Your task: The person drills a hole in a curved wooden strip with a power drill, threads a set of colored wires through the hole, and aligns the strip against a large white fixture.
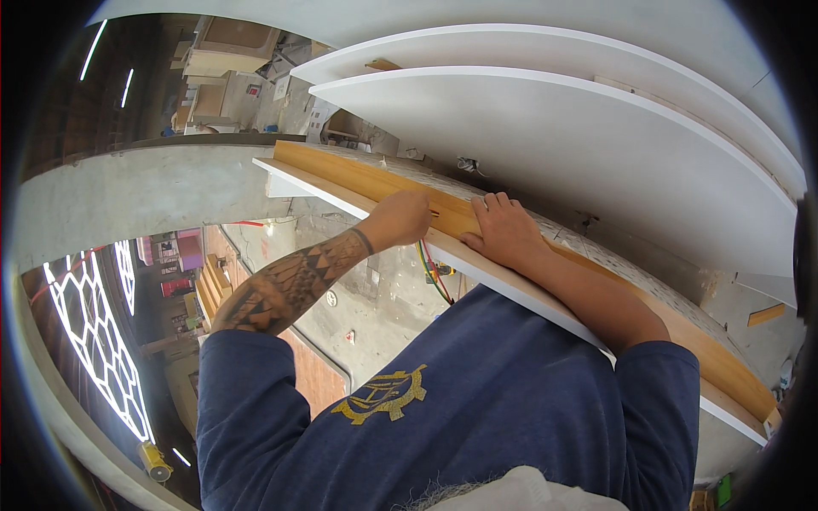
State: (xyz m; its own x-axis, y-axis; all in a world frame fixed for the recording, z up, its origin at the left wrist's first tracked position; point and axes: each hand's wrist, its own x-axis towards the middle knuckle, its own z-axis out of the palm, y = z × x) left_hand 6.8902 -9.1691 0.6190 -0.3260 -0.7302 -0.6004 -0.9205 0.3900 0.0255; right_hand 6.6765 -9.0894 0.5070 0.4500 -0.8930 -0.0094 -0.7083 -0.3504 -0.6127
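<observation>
A long shelf runs slantwise before me: a white-edged board (328,198) with an upright wood-coloured board (358,172) along its far side. Over the ledge, my left hand (400,220) is closed in a pinch, its fingertips largely hidden. Thin red, green and yellow wires (433,271) hang just below that hand; whether the fingers hold them I cannot make out. My right hand (511,234) grips the wood-coloured board, its fingers bent over the top edge and the thumb apart on the near side.
Two large white panels (545,111) lean beyond the shelf. A pale grey wall (145,192) meets its left end. Below lies a concrete floor (341,315) with a yellow and black tool (441,272), partly behind the wires. Wooden cabinets (230,47) stand at the far left.
</observation>
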